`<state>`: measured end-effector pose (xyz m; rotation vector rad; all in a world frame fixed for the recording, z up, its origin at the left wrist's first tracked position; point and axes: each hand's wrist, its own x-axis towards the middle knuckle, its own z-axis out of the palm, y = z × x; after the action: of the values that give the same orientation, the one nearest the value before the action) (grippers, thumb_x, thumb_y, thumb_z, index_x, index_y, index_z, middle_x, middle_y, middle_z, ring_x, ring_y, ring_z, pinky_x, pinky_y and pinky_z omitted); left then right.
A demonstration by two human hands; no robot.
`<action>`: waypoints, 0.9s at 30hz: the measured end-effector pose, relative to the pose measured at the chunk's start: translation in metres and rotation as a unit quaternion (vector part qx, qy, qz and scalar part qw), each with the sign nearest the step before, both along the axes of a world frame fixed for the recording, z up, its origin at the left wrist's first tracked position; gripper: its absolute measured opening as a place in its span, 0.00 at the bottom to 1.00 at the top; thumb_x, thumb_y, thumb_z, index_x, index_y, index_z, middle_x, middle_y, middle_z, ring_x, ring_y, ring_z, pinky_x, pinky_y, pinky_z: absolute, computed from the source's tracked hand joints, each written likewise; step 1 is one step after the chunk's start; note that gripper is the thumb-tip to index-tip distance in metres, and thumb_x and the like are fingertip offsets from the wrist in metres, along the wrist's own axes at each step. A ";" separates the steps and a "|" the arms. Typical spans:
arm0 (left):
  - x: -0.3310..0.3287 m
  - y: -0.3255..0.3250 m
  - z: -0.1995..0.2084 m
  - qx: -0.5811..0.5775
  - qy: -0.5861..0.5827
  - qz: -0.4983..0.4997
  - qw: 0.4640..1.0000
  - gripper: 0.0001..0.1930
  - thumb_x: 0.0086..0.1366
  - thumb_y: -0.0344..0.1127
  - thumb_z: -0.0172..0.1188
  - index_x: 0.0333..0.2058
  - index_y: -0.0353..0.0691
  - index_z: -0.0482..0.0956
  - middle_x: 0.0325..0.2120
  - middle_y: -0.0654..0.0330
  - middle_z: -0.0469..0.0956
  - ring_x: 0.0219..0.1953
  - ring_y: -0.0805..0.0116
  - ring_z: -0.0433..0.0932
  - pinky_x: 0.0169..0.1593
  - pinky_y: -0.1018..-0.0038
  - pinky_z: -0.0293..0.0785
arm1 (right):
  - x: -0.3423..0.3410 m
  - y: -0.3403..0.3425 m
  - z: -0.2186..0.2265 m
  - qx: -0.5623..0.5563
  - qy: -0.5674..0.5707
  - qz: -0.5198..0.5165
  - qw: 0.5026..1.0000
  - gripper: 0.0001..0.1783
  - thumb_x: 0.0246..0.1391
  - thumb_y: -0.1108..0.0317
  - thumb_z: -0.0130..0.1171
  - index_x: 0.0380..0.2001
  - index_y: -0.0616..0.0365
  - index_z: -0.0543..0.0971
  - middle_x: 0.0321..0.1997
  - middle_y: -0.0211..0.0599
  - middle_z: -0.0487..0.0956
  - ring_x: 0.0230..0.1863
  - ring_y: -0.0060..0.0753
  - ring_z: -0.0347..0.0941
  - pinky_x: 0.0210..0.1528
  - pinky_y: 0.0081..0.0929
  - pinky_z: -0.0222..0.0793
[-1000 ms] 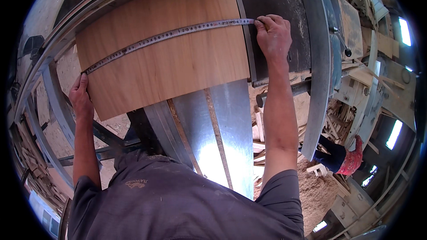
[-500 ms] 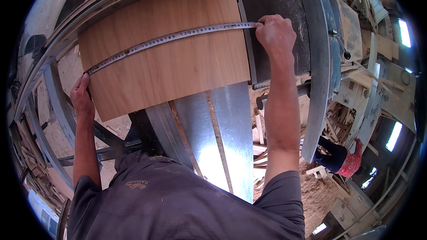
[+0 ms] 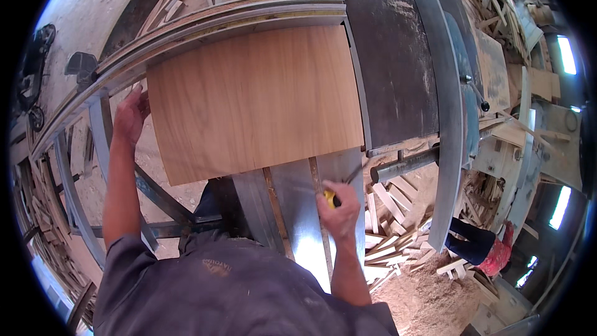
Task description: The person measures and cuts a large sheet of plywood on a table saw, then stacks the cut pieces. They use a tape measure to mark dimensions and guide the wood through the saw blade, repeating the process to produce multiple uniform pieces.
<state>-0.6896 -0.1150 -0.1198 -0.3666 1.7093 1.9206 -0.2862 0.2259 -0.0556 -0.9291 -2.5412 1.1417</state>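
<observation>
A rectangular wooden board with vertical grain lies flat on the metal saw table, its far edge along a metal fence. Beside the board's left edge is my left hand, fingers stretched out; whether they touch the edge I cannot tell. My right hand is closed around a yellow tape measure, just nearer than the board's front edge. A dark blurred strip by this hand is too smeared to make out.
A dark machine top and a long metal rail stand to the right. Wood offcuts and sawdust cover the floor at lower right. Another person in a red top bends farther right. A metal frame runs along the left.
The tape blade that stretched across the board is off it. My right hand has come back toward me with the tape measure. My left hand no longer holds the blade's end.
</observation>
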 end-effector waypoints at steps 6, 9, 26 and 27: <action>-0.038 0.013 -0.038 0.068 -0.016 0.021 0.997 0.19 0.67 0.32 0.59 0.55 0.34 0.74 0.51 0.53 0.79 0.53 0.63 0.77 0.61 0.66 0.71 | 0.036 -0.046 0.005 0.037 -0.035 0.042 0.998 0.18 0.40 0.74 0.69 0.39 0.59 0.83 0.38 0.42 0.81 0.40 0.45 0.76 0.44 0.36 0.73; -0.048 0.025 -0.043 0.110 -0.048 0.017 0.993 0.20 0.68 0.33 0.59 0.56 0.34 0.73 0.51 0.52 0.79 0.52 0.60 0.79 0.59 0.63 0.75 | 0.022 -0.041 0.009 0.014 -0.061 0.115 0.991 0.22 0.39 0.69 0.70 0.43 0.57 0.82 0.48 0.40 0.79 0.51 0.47 0.73 0.51 0.46 0.67; -0.051 0.033 -0.040 0.163 -0.093 0.045 0.981 0.21 0.65 0.29 0.60 0.56 0.33 0.73 0.51 0.49 0.79 0.53 0.54 0.79 0.60 0.58 0.76 | -0.101 -0.006 -0.028 0.170 -0.016 0.261 0.950 0.41 0.46 0.46 0.67 0.63 0.46 0.73 0.75 0.40 0.58 0.78 0.48 0.45 0.77 0.58 0.29; -0.050 0.035 -0.038 0.160 -0.091 0.046 0.982 0.21 0.65 0.29 0.61 0.56 0.33 0.73 0.51 0.50 0.79 0.53 0.55 0.79 0.60 0.59 0.75 | -0.102 -0.005 -0.028 0.171 -0.013 0.259 0.950 0.41 0.46 0.46 0.67 0.63 0.46 0.73 0.75 0.40 0.58 0.78 0.48 0.45 0.77 0.58 0.29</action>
<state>-0.7393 -0.0801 -0.1579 -0.4865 1.2626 2.1136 -0.3879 0.2204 -0.0840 -0.1947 -2.9654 0.7429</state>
